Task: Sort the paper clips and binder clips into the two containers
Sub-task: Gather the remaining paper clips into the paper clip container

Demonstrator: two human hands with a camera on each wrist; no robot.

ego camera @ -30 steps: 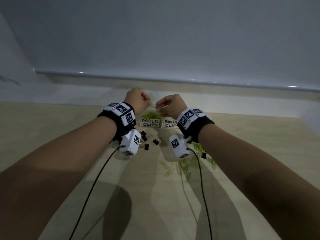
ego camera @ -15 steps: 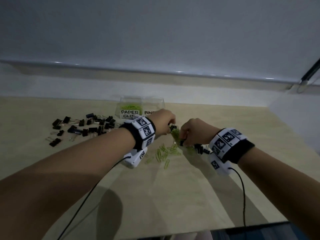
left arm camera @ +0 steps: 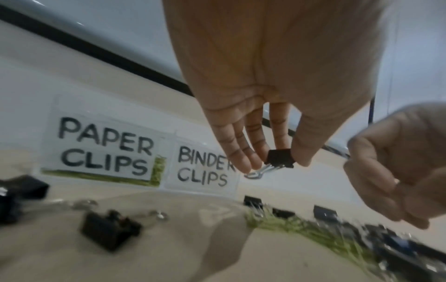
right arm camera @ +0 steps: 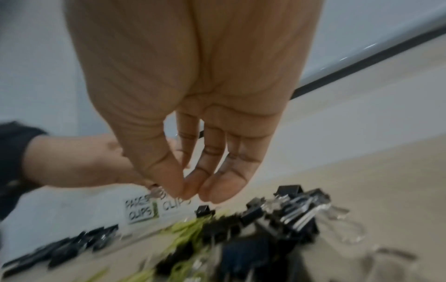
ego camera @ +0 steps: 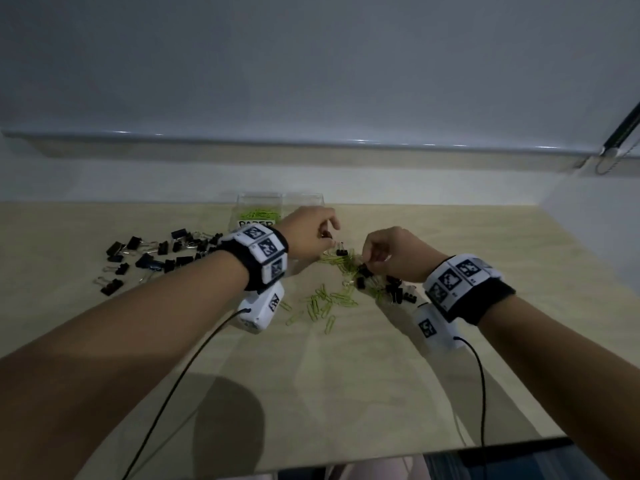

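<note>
Head view: both hands are working over the mixed pile (ego camera: 349, 268) on the table (ego camera: 519, 271), boxes (ego camera: 280, 206) just behind.

Left wrist: the left hand (left arm camera: 265, 95) is pinching a binder clip (left arm camera: 280, 158) near the BINDER CLIPS label (left arm camera: 205, 168); a loose pinch is risking a drop.

Right wrist: the right hand (right arm camera: 193, 106) is pressing its fingertips (right arm camera: 190, 188) together above the tangle; what they are pinching, I cannot tell. Clips could be snagging together.

black binder clips (ego camera: 152, 258) scattered left; green paper clips (ego camera: 323, 304) loose beside clear containers (ego camera: 280, 211).
</note>
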